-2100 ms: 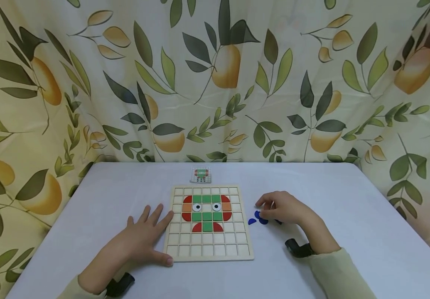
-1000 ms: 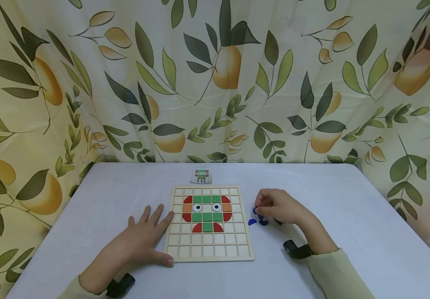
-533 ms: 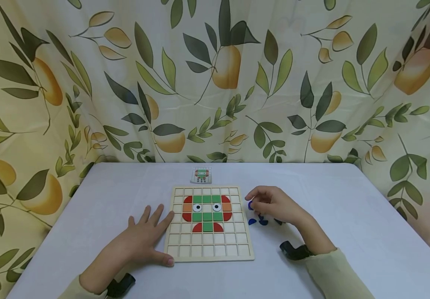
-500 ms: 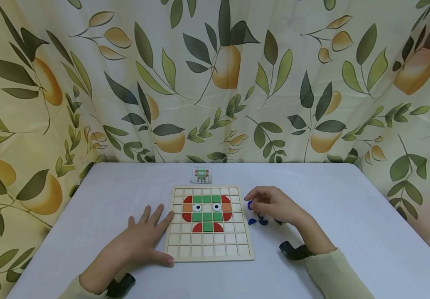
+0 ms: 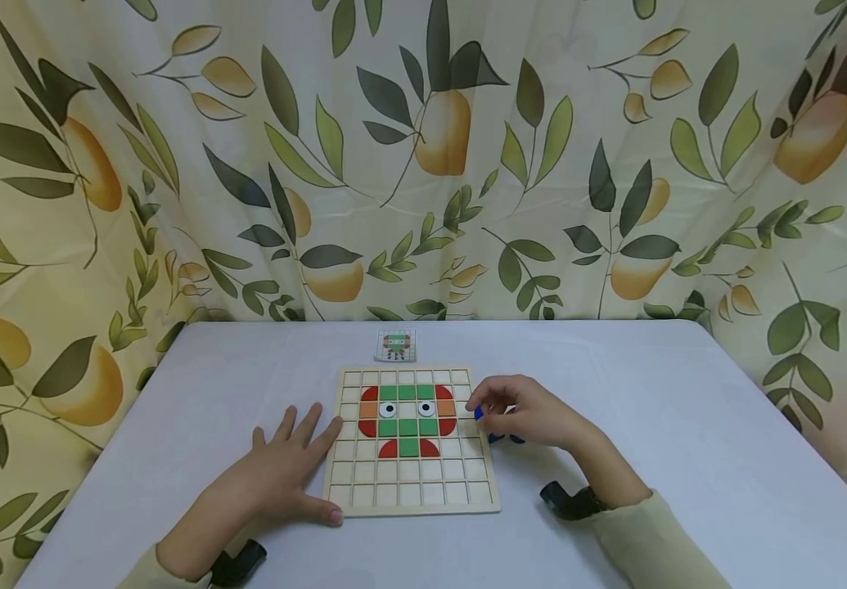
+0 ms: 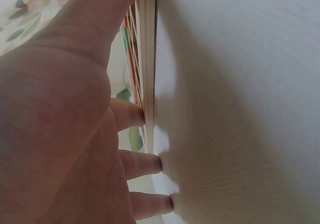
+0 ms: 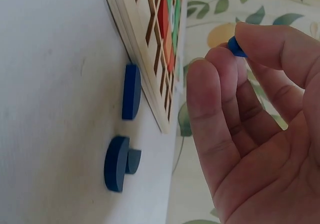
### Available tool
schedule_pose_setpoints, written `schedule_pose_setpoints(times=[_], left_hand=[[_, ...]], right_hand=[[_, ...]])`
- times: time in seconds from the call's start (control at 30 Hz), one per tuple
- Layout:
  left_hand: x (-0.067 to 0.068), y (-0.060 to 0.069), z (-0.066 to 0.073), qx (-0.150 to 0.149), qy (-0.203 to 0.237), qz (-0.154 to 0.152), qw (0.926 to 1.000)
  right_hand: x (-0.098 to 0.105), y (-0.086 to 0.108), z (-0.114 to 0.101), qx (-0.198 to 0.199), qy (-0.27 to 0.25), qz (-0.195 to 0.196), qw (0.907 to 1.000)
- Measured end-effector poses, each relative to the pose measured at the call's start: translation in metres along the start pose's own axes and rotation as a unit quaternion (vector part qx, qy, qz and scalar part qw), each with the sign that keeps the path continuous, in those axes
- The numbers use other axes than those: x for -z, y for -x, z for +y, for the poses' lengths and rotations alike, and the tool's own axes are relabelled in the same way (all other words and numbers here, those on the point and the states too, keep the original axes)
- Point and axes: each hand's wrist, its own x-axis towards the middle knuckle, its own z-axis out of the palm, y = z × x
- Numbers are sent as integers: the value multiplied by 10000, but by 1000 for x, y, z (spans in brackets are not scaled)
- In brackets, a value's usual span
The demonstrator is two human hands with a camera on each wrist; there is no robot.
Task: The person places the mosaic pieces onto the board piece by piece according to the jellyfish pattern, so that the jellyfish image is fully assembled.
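Note:
A wooden grid board point(image 5: 408, 494) lies on the white table, with green, red and orange tiles and two eye tiles set in its upper cells. My left hand point(image 5: 272, 470) rests spread at its left side, thumb and index finger touching the frame. In the left wrist view, other fingertips point(image 6: 162, 203) touch the table. My right hand point(image 5: 533, 415) hovers at the board's right edge. Between its thumb and fingers it pinches a small blue piece point(image 7: 236, 47), mostly hidden. Below it, several blue half-round pieces point(image 7: 132, 92) lie on the table, one close to the board's edge.
A small picture card point(image 5: 396, 345) with a coloured tile figure on a grid lies behind the board. A curtain point(image 5: 423, 204) printed with leaves and fruit hangs behind the table point(image 5: 261, 352). Each wrist wears a black camera point(image 5: 570, 501).
My right hand has lifted a blue piece from the small pile and carried it left to the board's right edge. My left hand has stayed in place.

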Motion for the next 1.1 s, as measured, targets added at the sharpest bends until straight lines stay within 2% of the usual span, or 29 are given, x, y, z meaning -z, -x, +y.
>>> schedule_pose_setpoints(times=[0.33, 0.57, 0.83, 0.97, 1.1], left_hand=[[0, 0, -1, -26, -6, 25, 10000], [-2, 0, -2, -37, -15, 19, 10000], [-2, 0, -2, 29, 28, -67, 10000], [0, 0, 0, 48, 85, -108, 9999], [2, 0, 1, 40, 100, -119, 9999]], right_hand=[[-9, -2, -5, 263, -112, -404, 9988], [-18, -4, -12, 265, 6, -498, 9984], [-30, -5, -18, 488, 2, -620, 9969], [-35, -6, -22, 361, 109, -479, 9981], [-39, -7, -28, 59, 323, -336, 9989]])
